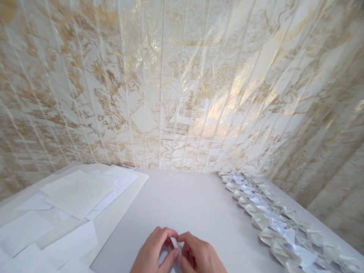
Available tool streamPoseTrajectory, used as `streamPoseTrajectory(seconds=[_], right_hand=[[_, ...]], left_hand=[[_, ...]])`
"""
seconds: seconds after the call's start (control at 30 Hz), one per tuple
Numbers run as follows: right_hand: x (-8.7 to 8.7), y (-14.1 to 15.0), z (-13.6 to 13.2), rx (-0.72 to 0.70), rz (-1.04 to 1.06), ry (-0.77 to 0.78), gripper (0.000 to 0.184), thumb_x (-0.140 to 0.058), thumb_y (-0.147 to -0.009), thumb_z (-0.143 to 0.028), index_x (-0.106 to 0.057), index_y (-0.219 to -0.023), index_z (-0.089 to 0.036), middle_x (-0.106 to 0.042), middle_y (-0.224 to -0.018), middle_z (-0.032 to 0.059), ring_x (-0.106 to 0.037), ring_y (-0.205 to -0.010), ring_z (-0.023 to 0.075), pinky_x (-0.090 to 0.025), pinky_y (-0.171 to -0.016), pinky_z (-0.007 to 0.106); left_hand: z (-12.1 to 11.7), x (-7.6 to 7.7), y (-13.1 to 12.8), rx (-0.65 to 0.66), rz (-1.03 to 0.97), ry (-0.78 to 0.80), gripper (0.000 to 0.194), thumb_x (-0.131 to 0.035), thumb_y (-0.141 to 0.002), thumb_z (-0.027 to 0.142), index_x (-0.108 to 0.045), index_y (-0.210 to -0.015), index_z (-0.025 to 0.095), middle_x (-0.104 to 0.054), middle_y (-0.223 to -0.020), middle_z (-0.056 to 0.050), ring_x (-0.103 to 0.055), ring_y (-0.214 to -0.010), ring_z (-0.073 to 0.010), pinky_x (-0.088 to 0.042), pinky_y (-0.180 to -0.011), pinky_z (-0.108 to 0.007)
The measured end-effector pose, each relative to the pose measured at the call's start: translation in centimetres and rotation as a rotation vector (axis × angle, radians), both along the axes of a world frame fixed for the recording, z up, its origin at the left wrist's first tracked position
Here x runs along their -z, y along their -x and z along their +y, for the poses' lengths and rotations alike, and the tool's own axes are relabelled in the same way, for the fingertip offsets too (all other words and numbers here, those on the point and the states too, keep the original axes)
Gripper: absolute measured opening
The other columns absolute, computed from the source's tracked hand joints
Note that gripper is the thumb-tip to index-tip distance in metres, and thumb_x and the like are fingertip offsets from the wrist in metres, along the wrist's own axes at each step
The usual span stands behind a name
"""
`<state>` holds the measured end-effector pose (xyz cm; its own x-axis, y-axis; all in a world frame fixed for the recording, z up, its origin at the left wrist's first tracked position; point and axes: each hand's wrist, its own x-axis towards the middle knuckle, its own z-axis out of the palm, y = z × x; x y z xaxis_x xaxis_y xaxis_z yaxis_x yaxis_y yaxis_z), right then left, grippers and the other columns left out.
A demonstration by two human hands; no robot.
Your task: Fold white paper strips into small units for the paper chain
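My left hand and my right hand meet at the bottom middle of the view, low over a white table. Both pinch a small folded piece of white paper between fingers and thumbs. Most of the paper is hidden under my fingers, with only an upright white edge showing between them.
Loose white paper sheets lie stacked and spread at the left. A long row of several folded paper pieces runs along the table's right side. A cream and gold patterned curtain hangs behind the table.
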<state>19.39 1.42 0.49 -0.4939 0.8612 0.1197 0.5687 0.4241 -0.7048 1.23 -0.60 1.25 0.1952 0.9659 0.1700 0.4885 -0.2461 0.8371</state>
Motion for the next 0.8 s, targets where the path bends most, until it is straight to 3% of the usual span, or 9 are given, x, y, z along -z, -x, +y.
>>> streamPoseTrajectory(seconds=[0.13,0.37,0.53,0.67,0.8], right_hand=[[-0.3,0.2,-0.2,-0.010,0.013,0.047,0.028,-0.050,-0.082,-0.013,-0.057,-0.108,-0.021,-0.063,-0.068,-0.0033,-0.057,-0.057,0.0130,-0.040,-0.056,0.019],[-1.6,0.4,-0.1,0.017,0.046,0.194,0.035,-0.053,-0.074,-0.007,-0.061,-0.107,-0.018,-0.056,-0.064,-0.0054,-0.053,-0.057,0.0114,-0.037,-0.056,0.018],[-1.8,0.5,-0.1,0.029,0.045,0.169,0.038,-0.048,-0.076,-0.004,-0.060,-0.110,-0.018,-0.055,-0.064,-0.0053,-0.052,-0.056,0.0118,-0.037,-0.055,0.019],[-1.5,0.6,-0.3,0.055,0.034,0.103,0.038,-0.045,-0.078,-0.005,-0.058,-0.111,-0.017,-0.053,-0.062,-0.0060,-0.049,-0.053,0.0119,-0.036,-0.055,0.020],[-1.3,0.3,-0.2,0.072,0.019,0.099,0.035,-0.043,-0.076,-0.004,-0.061,-0.102,-0.019,-0.054,-0.059,-0.0066,-0.049,-0.052,0.0115,-0.035,-0.054,0.019]], left_hand=[[-0.2,-0.3,0.0,0.012,-0.055,-0.004,0.022,-0.050,-0.083,0.016,-0.059,-0.101,0.024,-0.064,-0.092,0.000,-0.063,-0.090,-0.0167,-0.048,-0.085,-0.027],[-0.2,0.0,0.0,0.020,0.171,-0.135,0.020,-0.048,-0.088,0.017,-0.058,-0.103,0.024,-0.066,-0.092,-0.002,-0.063,-0.087,-0.0199,-0.051,-0.081,-0.033],[0.0,0.2,0.2,0.030,0.353,-0.254,0.031,-0.041,-0.091,0.011,-0.057,-0.114,0.023,-0.067,-0.097,-0.004,-0.062,-0.092,-0.0226,-0.051,-0.081,-0.039],[0.2,0.4,0.5,0.041,0.433,-0.337,0.041,-0.043,-0.088,0.005,-0.053,-0.123,0.023,-0.067,-0.098,-0.003,-0.061,-0.091,-0.0221,-0.051,-0.078,-0.037],[0.3,-0.1,0.8,0.053,0.490,-0.353,0.027,-0.050,-0.086,0.005,-0.060,-0.103,0.024,-0.065,-0.090,0.000,-0.059,-0.086,-0.0210,-0.048,-0.075,-0.035]])
